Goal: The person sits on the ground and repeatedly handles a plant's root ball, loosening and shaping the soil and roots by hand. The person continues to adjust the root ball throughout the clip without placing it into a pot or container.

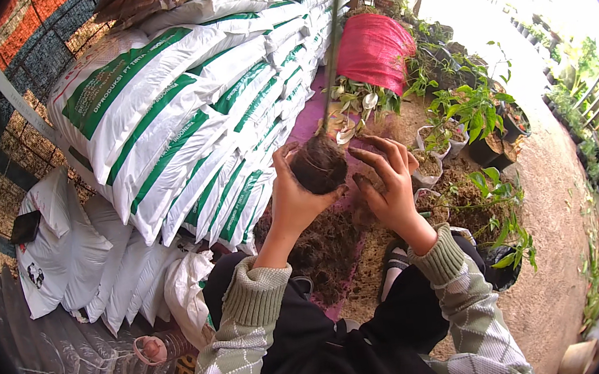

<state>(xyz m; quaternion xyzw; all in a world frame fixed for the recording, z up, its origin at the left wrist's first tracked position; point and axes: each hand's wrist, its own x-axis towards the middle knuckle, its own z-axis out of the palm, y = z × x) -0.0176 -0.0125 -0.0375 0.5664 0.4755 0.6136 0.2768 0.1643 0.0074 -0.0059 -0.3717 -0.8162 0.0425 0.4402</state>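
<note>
My left hand (293, 206) is wrapped round the dark root ball (319, 164) of a plant, holding it up in front of me. From its top a long thin stem (331, 74) rises out of the upper edge. Beside the root ball, on its right, my right hand (393, 188) has its soil-stained fingers spread and holds nothing. Below both hands lies a heap of loose dark soil (321, 254), partly over a purple-pink sheet (310, 118) on the ground.
White sacks with green bands (183, 119) are stacked high on the left. Ahead stands a pink sack (376, 51) with leaves at its mouth. Potted leafy plants (478, 113) line the right side, beside a concrete path (552, 233). A clear plastic cup (152, 348) lies lower left.
</note>
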